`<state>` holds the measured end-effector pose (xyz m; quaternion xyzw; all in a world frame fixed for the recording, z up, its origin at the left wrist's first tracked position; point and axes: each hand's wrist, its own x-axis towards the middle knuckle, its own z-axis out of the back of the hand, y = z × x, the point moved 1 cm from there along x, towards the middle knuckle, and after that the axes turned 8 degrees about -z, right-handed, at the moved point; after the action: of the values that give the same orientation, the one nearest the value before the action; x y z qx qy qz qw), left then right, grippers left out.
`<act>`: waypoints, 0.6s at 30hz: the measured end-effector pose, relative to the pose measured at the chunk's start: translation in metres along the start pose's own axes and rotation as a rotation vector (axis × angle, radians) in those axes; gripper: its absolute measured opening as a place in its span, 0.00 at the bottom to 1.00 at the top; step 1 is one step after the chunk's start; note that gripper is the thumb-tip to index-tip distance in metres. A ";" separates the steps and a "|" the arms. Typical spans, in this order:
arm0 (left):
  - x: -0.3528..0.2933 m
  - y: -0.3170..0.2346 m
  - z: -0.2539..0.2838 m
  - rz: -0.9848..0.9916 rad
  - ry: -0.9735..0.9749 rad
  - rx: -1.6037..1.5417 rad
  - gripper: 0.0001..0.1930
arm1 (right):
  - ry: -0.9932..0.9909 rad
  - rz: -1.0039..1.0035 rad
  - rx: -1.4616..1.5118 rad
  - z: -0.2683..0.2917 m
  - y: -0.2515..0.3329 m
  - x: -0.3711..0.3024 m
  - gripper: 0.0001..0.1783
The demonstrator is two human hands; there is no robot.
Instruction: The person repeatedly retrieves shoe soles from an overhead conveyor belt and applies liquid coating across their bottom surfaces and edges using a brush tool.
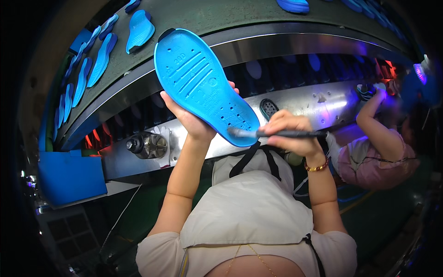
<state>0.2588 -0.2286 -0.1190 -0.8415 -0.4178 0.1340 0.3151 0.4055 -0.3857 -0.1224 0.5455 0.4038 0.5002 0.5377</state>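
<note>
Sole [198, 83] was over worktop [318, 104]; on it, container [150, 145] left, clog [268, 108] right; other soles [102, 60] lay behind on belt [189, 17].

Blue soles [140, 31] are spread along a dark green belt [207, 15]. On the shiny metal bench [300, 108] beside it, a clear, dark-capped container [148, 146] and a perforated dark shoe [268, 109] are placed well apart.

The sole [201, 87] carries moulded marks: a short row of characters [180, 57] between its dark-tipped end and the slanting bars [193, 74], a small round emblem [212, 81] just beside the bars, and fine lettering [210, 102] past them, too faint to make out.
</note>
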 end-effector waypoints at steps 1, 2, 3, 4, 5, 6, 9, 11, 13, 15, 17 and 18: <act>0.001 -0.002 0.003 -0.003 -0.002 -0.001 0.51 | 0.102 0.045 0.085 -0.001 0.001 0.000 0.12; 0.001 -0.005 0.006 0.018 0.069 -0.043 0.51 | 0.198 0.089 0.170 -0.001 0.003 -0.004 0.12; 0.001 -0.006 0.006 0.039 0.141 -0.085 0.51 | 0.160 0.057 0.336 0.001 -0.006 -0.005 0.12; 0.001 -0.006 0.003 0.040 0.142 -0.087 0.51 | 0.121 0.026 0.502 0.004 -0.015 -0.006 0.12; 0.001 -0.007 -0.001 0.043 0.108 -0.076 0.51 | 0.049 -0.061 0.492 0.005 -0.013 -0.004 0.11; 0.002 -0.008 -0.006 0.045 0.074 -0.065 0.50 | 0.061 -0.045 0.502 0.005 -0.017 -0.004 0.10; 0.002 -0.002 -0.020 0.127 0.002 -0.186 0.46 | -0.064 -0.115 0.802 -0.015 -0.019 -0.007 0.11; -0.029 0.025 -0.020 0.118 0.079 -0.200 0.42 | -0.103 -0.134 0.858 -0.025 -0.013 -0.005 0.12; -0.028 0.029 -0.001 0.201 0.097 -0.243 0.37 | -0.048 -0.164 0.657 -0.024 0.002 -0.005 0.10; -0.026 0.030 0.024 0.285 0.084 -0.340 0.30 | -0.007 -0.246 0.402 -0.021 0.013 -0.006 0.09; -0.022 0.014 0.022 0.321 0.204 -0.111 0.29 | 0.235 -0.183 0.180 -0.001 0.026 -0.005 0.11; -0.022 0.012 0.019 0.346 0.191 -0.115 0.30 | 0.297 -0.179 0.159 0.003 0.028 -0.005 0.11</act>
<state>0.2438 -0.2432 -0.1420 -0.9261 -0.2424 0.0818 0.2772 0.4046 -0.3932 -0.0953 0.4684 0.5637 0.4920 0.4699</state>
